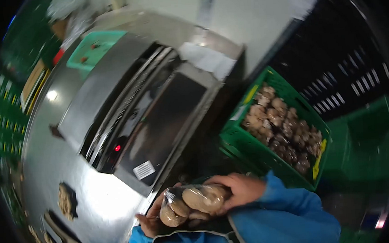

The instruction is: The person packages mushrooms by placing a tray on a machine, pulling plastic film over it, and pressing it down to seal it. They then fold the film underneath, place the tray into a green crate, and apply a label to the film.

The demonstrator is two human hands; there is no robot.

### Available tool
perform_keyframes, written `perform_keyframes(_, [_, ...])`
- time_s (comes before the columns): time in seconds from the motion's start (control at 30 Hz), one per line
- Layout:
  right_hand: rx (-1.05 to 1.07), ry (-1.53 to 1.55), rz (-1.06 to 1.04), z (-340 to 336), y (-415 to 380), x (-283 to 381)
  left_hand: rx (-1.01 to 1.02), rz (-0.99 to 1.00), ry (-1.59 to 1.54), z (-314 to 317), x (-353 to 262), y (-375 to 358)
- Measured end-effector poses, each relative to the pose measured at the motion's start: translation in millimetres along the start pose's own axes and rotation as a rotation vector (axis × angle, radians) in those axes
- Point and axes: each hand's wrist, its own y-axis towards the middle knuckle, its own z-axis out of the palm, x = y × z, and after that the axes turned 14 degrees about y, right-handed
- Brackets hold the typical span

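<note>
A film-wrapped pack of brown mushrooms is held in front of my body, its clear plastic shining and creased. My right hand grips the pack's right end, fingers over its top and side. On the other end, my left hand supports the pack from the left, thumb sticking out and most fingers hidden behind it. Just beyond the hands lies the dark plate of a metal wrapping machine, with a white label near its front corner and a small red light lit.
To the right stands a green crate heaped with mushrooms, some in shiny film. Black crates are stacked behind. On the steel table lie a small beige clump and a dark-handled tool. A pale green tray sits farther back.
</note>
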Motion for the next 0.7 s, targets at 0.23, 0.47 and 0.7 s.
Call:
perform_keyframes(0.23, [-0.466,0.789,-0.36,-12.4,-30.6,-47.2,0.021,-0.048,-0.017,47.1,35.6,116.2])
perform_keyframes(0.47, [-1.154,0.761,-0.556,-120.2,-123.2,-78.4,0.191,0.055,0.498,145.9,95.5,255.4])
perform_keyframes(0.7, [-1.542,0.942,-0.241,-176.3,-157.9,-259.7,0.099,-0.212,0.608,90.5,123.0,229.4])
